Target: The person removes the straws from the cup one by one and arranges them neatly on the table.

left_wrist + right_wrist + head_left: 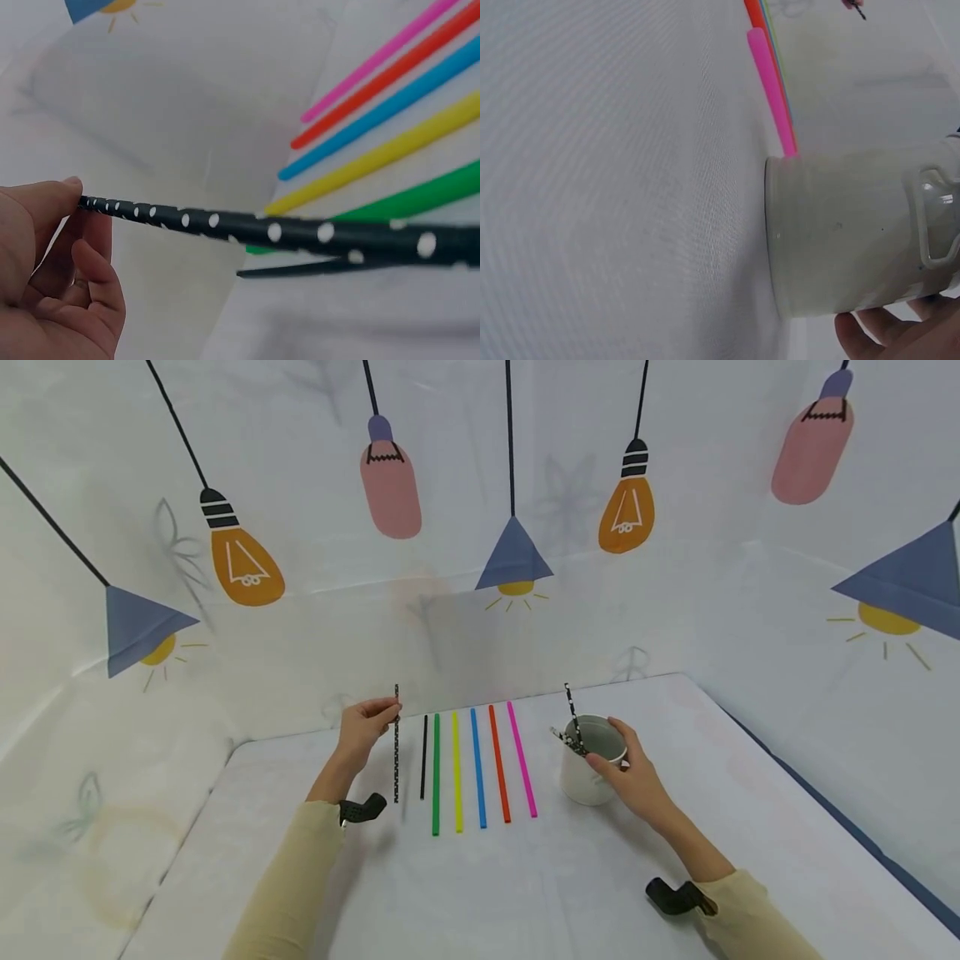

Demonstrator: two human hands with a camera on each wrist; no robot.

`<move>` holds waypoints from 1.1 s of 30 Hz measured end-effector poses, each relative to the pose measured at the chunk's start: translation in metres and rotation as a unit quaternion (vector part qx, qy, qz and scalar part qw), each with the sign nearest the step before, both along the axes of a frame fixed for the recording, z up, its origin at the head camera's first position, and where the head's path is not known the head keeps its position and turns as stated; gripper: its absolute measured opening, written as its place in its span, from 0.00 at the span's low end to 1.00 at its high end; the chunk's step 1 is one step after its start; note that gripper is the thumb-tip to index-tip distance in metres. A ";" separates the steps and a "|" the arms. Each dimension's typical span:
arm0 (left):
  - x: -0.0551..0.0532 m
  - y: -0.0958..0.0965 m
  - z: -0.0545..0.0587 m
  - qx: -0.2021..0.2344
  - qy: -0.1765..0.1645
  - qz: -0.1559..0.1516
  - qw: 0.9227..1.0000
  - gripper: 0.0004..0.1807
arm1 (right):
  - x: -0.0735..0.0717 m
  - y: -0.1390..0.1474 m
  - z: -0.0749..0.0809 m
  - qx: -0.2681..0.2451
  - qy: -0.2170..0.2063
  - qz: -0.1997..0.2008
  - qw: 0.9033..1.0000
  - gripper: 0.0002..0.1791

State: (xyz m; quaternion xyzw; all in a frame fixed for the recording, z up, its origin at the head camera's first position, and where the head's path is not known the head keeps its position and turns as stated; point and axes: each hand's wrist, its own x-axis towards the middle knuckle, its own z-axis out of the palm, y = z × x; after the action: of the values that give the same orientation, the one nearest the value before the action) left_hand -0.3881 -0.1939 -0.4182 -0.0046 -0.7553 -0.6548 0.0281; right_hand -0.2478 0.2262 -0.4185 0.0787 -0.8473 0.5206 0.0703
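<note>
My left hand [365, 727] pinches a black straw with white dots [397, 752] near its upper end. The straw hangs upright, left of the row of straws; in the left wrist view the dotted straw [277, 232] reaches across in front of the row. With my right hand [633, 774] I grip a white cup [581, 781] by its side and rim, the thumb at the near rim. Several black-and-white patterned straws [574, 718] lean out of the cup. In the right wrist view the cup [847, 232] shows a handle-like loop, with fingertips against its side.
Between my hands, in a row on the white table [480, 893], lie a short black straw [423, 758] and green [436, 777], yellow [457, 772], blue [478, 768], red [499, 764] and pink [522, 760] straws. A lamp-printed white sheet [465, 635] hangs behind.
</note>
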 end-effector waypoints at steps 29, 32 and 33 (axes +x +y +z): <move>-0.038 -0.012 -0.046 -0.147 -0.054 -0.049 0.986 0.21 | -0.021 0.012 -0.029 0.011 0.014 -0.009 1.000 0.43; -0.040 -0.011 -0.049 -0.158 -0.047 -0.051 0.985 0.21 | -0.014 0.007 -0.016 0.008 0.005 -0.006 1.000 0.42; -0.040 -0.011 -0.050 -0.162 -0.047 -0.052 0.984 0.21 | -0.011 0.006 -0.013 0.008 0.004 -0.005 1.000 0.42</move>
State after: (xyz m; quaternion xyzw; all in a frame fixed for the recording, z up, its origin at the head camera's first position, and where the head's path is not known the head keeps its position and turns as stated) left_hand -0.4284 -0.2048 -0.4681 -0.0176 -0.8506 -0.5238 -0.0432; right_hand -0.2593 0.2323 -0.4313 0.0771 -0.8516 0.5129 0.0761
